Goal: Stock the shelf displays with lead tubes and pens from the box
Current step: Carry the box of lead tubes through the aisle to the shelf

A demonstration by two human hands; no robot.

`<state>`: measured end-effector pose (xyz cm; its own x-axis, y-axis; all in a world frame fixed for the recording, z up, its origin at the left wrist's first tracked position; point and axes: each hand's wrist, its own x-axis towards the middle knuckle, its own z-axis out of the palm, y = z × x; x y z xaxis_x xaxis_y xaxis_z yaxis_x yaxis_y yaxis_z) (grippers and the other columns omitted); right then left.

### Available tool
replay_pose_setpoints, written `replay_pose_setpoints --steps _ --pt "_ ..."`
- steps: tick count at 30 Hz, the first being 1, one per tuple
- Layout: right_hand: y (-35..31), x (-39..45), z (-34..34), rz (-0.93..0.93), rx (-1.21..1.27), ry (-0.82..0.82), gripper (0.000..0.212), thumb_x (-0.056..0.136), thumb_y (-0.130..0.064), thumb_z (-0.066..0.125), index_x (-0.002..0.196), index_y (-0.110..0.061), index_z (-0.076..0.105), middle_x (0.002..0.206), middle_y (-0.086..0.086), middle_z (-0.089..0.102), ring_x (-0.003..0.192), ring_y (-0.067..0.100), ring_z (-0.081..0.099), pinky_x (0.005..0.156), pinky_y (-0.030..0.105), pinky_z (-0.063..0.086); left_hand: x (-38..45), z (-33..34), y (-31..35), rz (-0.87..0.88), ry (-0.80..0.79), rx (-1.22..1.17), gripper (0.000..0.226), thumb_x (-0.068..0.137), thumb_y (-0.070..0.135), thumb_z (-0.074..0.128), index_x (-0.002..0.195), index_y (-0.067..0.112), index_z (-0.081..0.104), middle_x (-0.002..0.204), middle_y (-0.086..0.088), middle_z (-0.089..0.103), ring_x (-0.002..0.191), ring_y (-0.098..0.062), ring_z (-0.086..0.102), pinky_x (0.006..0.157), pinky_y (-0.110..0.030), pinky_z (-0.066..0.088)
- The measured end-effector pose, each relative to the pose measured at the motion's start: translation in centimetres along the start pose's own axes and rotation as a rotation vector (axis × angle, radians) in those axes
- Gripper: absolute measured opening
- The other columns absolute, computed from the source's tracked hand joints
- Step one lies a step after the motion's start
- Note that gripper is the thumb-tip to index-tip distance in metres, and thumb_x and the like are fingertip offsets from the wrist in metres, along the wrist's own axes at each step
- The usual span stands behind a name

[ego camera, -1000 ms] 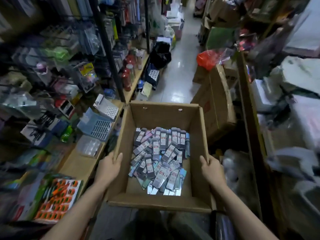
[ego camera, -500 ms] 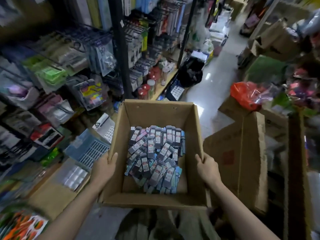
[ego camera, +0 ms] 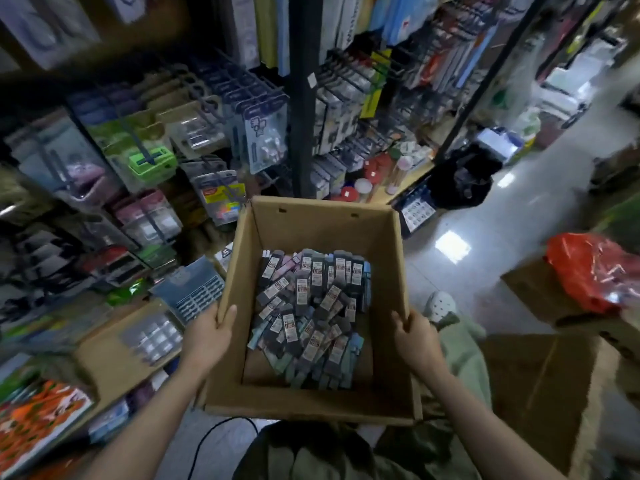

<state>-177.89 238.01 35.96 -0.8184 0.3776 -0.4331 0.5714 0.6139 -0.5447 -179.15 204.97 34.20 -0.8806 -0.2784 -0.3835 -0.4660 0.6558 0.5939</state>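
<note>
Open cardboard box (ego camera: 313,405), held up at mid-aisle between both hands, top flaps absent or folded out of sight; two small slots in the far wall.

Contents: a loose heap of lead tubes (ego camera: 313,306), small flat grey, blue and pinkish packs with white printed labels, lying crosswise over one another on the box floor, thickest toward the far wall, thinning to bare cardboard at the near edge. Whether any pens lie among them cannot be told.

Left hand (ego camera: 207,336): clasps the left wall of the box near its near end, thumb hooked over the rim to the inside, fingers curled down the outside and hidden from view.

Right hand (ego camera: 417,341): clasps the right wall opposite, thumb and forefinger pinching the rim, remaining fingers wrapped on the outside.

Shelf displays (ego camera: 221,126), left and far: hooks hung with blister-packed stationery, a dark upright post between two bays; a wooden shelf ledge (ego camera: 110,362) below at left carrying a clear plastic case and a blue slotted tray (ego camera: 192,291).

Right of the box: pale tiled floor (ego camera: 485,237), a red plastic bag (ego camera: 595,271) on a second carton, a white clog on the person's foot just beyond the right wrist.
</note>
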Motion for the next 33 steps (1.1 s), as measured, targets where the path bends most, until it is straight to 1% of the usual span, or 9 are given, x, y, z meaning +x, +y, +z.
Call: replay_pose_setpoints --steps 7,10,12,15,19,23,26,30,33 --pt "-0.6 9.1 -2.0 -0.271 -0.123 -0.328 0.008 0.099 -0.023 0.053 0.107 -0.024 0.053 0.098 -0.002 0.064 0.074 0.002 0.06 0.049 0.011 0.043 -2.3 4.2 2.3 -0.225 0.191 -0.072 0.026 0.1 0.032 0.05 0.102 0.011 0.065 0.08 -0.013 0.066 0.077 -0.03 0.062 0.059 -0.029 0.038" --pt "-1.0 13.0 -4.3 -0.465 -0.194 -0.436 0.02 0.094 -0.02 0.061 0.112 -0.02 0.051 0.103 -0.005 0.058 0.084 0.006 0.054 0.066 0.016 0.043 -5.3 6.8 5.0 -0.393 0.277 -0.184 0.022 0.1 0.031 0.049 0.095 0.014 0.061 0.076 -0.009 0.059 0.076 -0.032 0.061 0.055 -0.028 0.035" --pt "-1.8 14.4 -5.1 -0.501 -0.241 -0.483 0.014 0.099 -0.027 0.053 0.107 -0.016 0.055 0.092 -0.005 0.06 0.075 0.01 0.055 0.063 0.024 0.043 -7.6 8.1 6.4 -0.501 0.324 -0.224 0.026 0.099 0.032 0.05 0.082 0.014 0.057 0.067 -0.006 0.056 0.074 -0.033 0.062 0.052 -0.028 0.035" --pt "-2.7 15.6 -5.3 -0.605 -0.339 -0.563 0.023 0.102 -0.028 0.044 0.096 -0.009 0.057 0.071 -0.004 0.056 0.06 0.014 0.055 0.052 0.026 0.041 -11.4 10.1 7.7 -0.646 0.429 -0.273 0.025 0.1 0.036 0.049 0.092 0.014 0.057 0.07 -0.007 0.058 0.07 -0.029 0.059 0.053 -0.031 0.035" --pt "-3.9 14.3 -4.4 -0.785 -0.427 -0.657 0.023 0.102 -0.029 0.044 0.095 -0.01 0.054 0.073 0.001 0.059 0.062 0.014 0.057 0.052 0.027 0.042 -17.2 12.4 7.0 -0.78 0.533 -0.37 0.021 0.099 0.04 0.048 0.092 0.022 0.055 0.079 -0.006 0.062 0.075 -0.026 0.06 0.061 -0.032 0.041" --pt "-4.9 10.6 -1.3 -0.94 -0.466 -0.725 0.018 0.102 -0.026 0.045 0.1 -0.013 0.056 0.078 -0.002 0.062 0.061 0.003 0.056 0.049 0.011 0.039 -22.0 14.0 3.9 -0.842 0.634 -0.434 0.02 0.1 0.034 0.05 0.088 0.019 0.056 0.072 -0.006 0.06 0.071 -0.029 0.059 0.057 -0.032 0.039" --pt "-5.5 7.0 3.5 -1.002 -0.562 -0.75 0.026 0.102 -0.028 0.045 0.11 -0.007 0.058 0.093 0.01 0.065 0.076 0.022 0.063 0.065 0.029 0.048 -24.9 14.7 0.2 -0.901 0.717 -0.491 0.022 0.1 0.029 0.051 0.092 0.011 0.061 0.077 -0.011 0.063 0.073 -0.029 0.059 0.064 -0.035 0.042" --pt "-6.1 2.9 10.3 -1.065 -0.652 -0.746 0.03 0.102 -0.032 0.046 0.109 -0.007 0.06 0.086 0.008 0.064 0.067 0.016 0.058 0.058 0.026 0.045 -27.7 15.4 -5.1 -0.998 0.788 -0.547 0.026 0.1 0.027 0.051 0.099 0.003 0.061 0.085 -0.02 0.067 0.081 -0.034 0.063 0.071 -0.038 0.045" --pt "-6.4 0.7 15.2 -1.085 -0.655 -0.808 0.033 0.101 -0.03 0.048 0.115 -0.003 0.061 0.101 0.016 0.067 0.095 0.033 0.065 0.081 0.037 0.051 -28.6 15.9 -8.4 -1.074 0.832 -0.585 0.025 0.099 0.024 0.052 0.109 0.003 0.06 0.09 -0.02 0.067 0.086 -0.036 0.064 0.073 -0.039 0.046"
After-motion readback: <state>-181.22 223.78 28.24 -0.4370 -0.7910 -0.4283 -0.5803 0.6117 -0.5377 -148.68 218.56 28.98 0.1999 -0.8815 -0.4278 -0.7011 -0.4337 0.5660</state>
